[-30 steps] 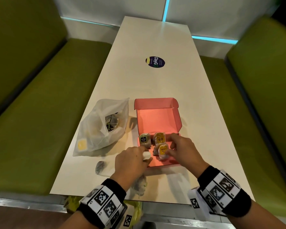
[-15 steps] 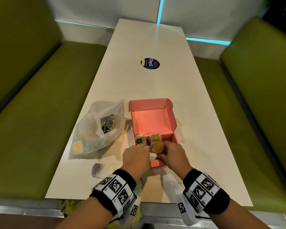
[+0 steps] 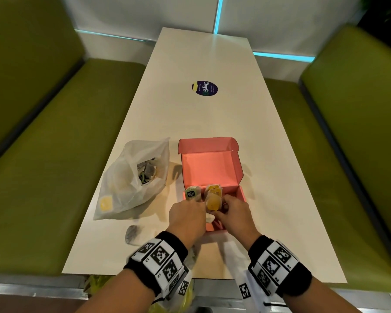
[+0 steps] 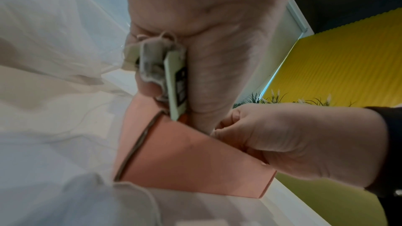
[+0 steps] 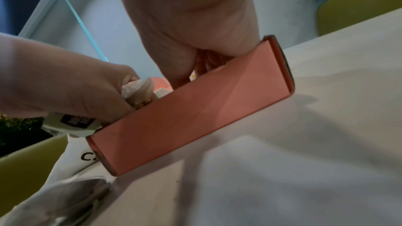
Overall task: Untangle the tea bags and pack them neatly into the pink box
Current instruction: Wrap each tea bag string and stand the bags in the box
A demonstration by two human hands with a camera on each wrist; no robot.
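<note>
Tea bags are going one by one into the pink box (image 3: 212, 168), which stands open on the white table (image 3: 212, 114) with its lid folded back; 3 tea bags show in the box in the head view, 1 with a green tag (image 3: 192, 193) at the far left and 2 yellow ones (image 3: 213, 198) beside it. Both hands are at the near end of the box. In the left wrist view the left hand (image 3: 186, 216) has its fingers curled around a grey tea bag with a pale green tag and some loose string (image 4: 162, 68), held just above the left wall of the box. The right hand (image 3: 234, 214) reaches into the box with curled fingers next to the front yellow bag, but I cannot tell if it pinches this bag or only steadies it. I judge that the step in hand is the placing of 1 more bag, and the packing is at an early stage. The next move calls for lowering the held bag flat into a free place with its string and tag tucked in. More tangled bags wait in 1 clear plastic bag (image 3: 133, 177) left of the box, and 1 dark pouch (image 3: 132, 233) lies near the table edge; their number I cannot count
</note>
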